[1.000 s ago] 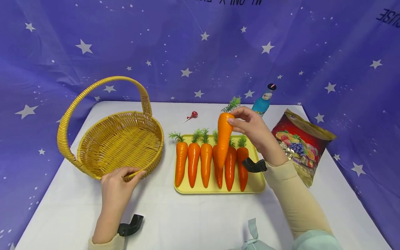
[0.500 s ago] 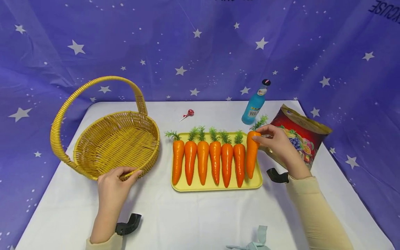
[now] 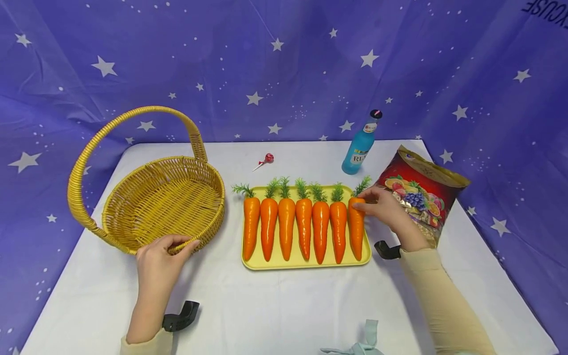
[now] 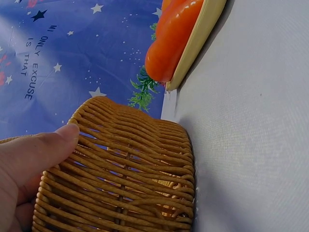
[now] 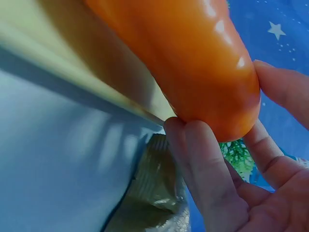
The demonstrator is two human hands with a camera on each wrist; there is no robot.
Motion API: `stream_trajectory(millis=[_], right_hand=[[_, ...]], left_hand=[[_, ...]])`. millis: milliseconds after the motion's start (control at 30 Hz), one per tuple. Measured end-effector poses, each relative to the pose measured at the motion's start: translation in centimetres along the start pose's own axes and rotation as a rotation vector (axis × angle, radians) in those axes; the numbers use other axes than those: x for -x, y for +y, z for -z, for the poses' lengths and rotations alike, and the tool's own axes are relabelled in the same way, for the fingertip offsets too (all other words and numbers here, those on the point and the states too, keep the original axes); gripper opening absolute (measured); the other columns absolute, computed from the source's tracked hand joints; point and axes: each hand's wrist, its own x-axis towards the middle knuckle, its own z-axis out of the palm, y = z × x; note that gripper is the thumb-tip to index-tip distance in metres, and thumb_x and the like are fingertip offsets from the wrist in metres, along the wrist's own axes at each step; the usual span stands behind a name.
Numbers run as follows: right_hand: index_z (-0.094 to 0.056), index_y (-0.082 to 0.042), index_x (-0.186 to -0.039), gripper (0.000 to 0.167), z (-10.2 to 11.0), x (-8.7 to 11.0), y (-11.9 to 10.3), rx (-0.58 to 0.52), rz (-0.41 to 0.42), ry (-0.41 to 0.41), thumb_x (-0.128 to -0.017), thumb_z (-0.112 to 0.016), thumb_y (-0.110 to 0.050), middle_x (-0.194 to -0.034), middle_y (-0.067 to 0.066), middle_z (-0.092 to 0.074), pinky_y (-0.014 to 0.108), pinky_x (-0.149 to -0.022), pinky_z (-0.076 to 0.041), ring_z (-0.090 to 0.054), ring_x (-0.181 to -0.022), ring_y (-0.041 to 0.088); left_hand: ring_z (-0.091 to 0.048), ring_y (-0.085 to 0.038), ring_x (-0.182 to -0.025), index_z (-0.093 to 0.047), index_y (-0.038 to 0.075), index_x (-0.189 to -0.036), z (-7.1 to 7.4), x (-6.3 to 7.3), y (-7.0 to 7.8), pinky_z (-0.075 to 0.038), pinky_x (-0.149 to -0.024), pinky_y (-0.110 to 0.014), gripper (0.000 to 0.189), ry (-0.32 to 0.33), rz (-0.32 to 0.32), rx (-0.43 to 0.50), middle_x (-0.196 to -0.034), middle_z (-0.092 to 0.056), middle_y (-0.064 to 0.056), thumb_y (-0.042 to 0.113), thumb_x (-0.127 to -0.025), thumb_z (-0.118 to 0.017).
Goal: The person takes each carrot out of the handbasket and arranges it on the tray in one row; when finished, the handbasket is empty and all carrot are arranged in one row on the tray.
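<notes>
My right hand (image 3: 390,212) holds an orange carrot (image 3: 356,231) near its leafy top, thumb on one side and fingers on the other. This carrot lies at the right end of a row of several carrots (image 3: 303,227) on a yellow tray (image 3: 259,254). In the right wrist view, the fingertips still touch the thick end of the carrot (image 5: 207,72). My left hand (image 3: 159,264) pinches the near rim of a yellow wicker basket (image 3: 213,229). The left wrist view shows the thumb over the edge of the woven wall (image 4: 120,169).
Behind the tray lies a red lollipop (image 3: 268,158). A blue bottle (image 3: 358,150) stands at the back right. Beside my right hand sits a red and gold candy bag (image 3: 421,192). The basket's tall handle (image 3: 84,153) arches upward. A starry purple cloth (image 3: 222,74) hangs behind the white table.
My right hand has carried the carrot rightward and down from above the row to the tray's right end. My left hand has stayed on the basket rim. The view has shifted slightly.
</notes>
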Motion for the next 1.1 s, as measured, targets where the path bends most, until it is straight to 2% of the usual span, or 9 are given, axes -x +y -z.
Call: stream_trajectory(millis=[400,767,933,1033,1100], right_hand=[[-0.06,0.002,-0.117,0.045,-1.2,-0.6,0.8,0.023,0.011,0.01,-0.089,-0.07,-0.032,-0.11,0.02,-0.061,0.041,-0.081,-0.051,-0.058,-0.095,0.03],[-0.06,0.001,-0.12,0.05,-1.6,-1.1,0.9,0.063,-0.011,0.015,-0.088,-0.07,-0.036,-0.115,0.02,-0.061,0.039,-0.081,-0.05,-0.057,-0.101,0.031],[-0.059,0.001,-0.123,0.051,-1.5,-1.1,1.1,0.047,-0.018,0.026,-0.089,-0.07,-0.036,-0.118,0.021,-0.059,0.043,-0.085,-0.049,-0.056,-0.105,0.033],[-0.057,-0.001,-0.127,0.056,-1.4,-0.9,1.2,0.028,-0.024,0.045,-0.089,-0.068,-0.04,-0.121,0.021,-0.059,0.047,-0.089,-0.047,-0.055,-0.108,0.034],[-0.056,-0.001,-0.129,0.056,-1.1,-0.6,1.3,0.01,-0.012,0.086,-0.09,-0.066,-0.041,-0.122,0.021,-0.059,0.049,-0.09,-0.046,-0.056,-0.109,0.035]], left_hand=[[-0.064,-0.03,-0.065,-0.074,0.004,-0.077,0.2,0.1,0.1,-0.032,-0.072,-0.043,0.023,0.006,-0.007,-0.004,-0.07,-0.07,-0.01,0.009,-0.062,-0.09],[-0.064,-0.03,-0.066,-0.074,0.003,-0.078,0.0,0.0,0.3,-0.031,-0.074,-0.044,0.022,-0.014,0.022,-0.01,-0.072,-0.07,-0.011,0.009,-0.064,-0.089],[-0.064,-0.03,-0.067,-0.073,0.003,-0.078,-0.2,-0.1,0.3,-0.031,-0.074,-0.044,0.022,-0.019,0.025,-0.01,-0.072,-0.07,-0.011,0.009,-0.064,-0.089],[-0.063,-0.029,-0.067,-0.074,0.004,-0.078,-0.3,-0.1,0.3,-0.03,-0.073,-0.043,0.022,-0.019,0.023,-0.015,-0.071,-0.07,-0.011,0.01,-0.064,-0.089],[-0.063,-0.029,-0.067,-0.074,0.004,-0.078,-0.4,-0.2,0.3,-0.03,-0.073,-0.043,0.022,-0.02,0.02,-0.015,-0.072,-0.07,-0.01,0.01,-0.064,-0.089]])
